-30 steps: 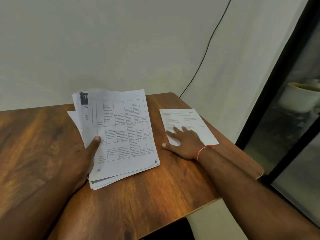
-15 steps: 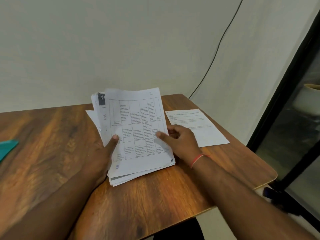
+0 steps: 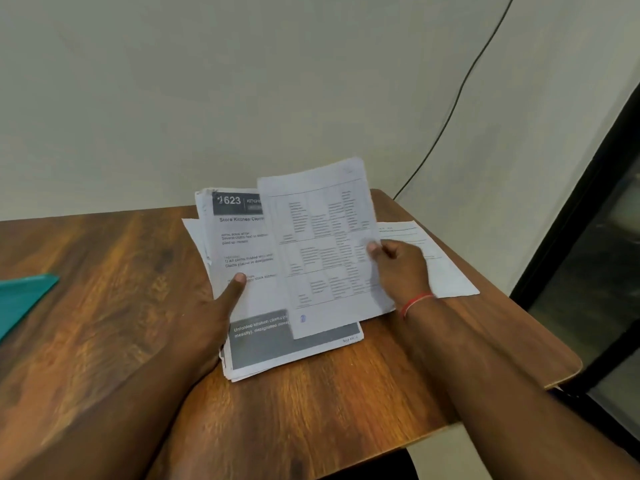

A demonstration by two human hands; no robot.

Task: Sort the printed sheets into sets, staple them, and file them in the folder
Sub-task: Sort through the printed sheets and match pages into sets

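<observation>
Our right hand [image 3: 398, 268] pinched the top sheet [image 3: 325, 258] by its right edge, just above the stack [image 3: 249, 244]. Our left hand [image 3: 214, 317] gripped the stack on the bench [image 3: 104, 306], thumb on top. The sheet looked thin and floppy, so an edge pinch seemed best.

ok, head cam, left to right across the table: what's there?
teal folder → left hand → stack of sheets → grid sheet → right hand → loose sheet
</observation>
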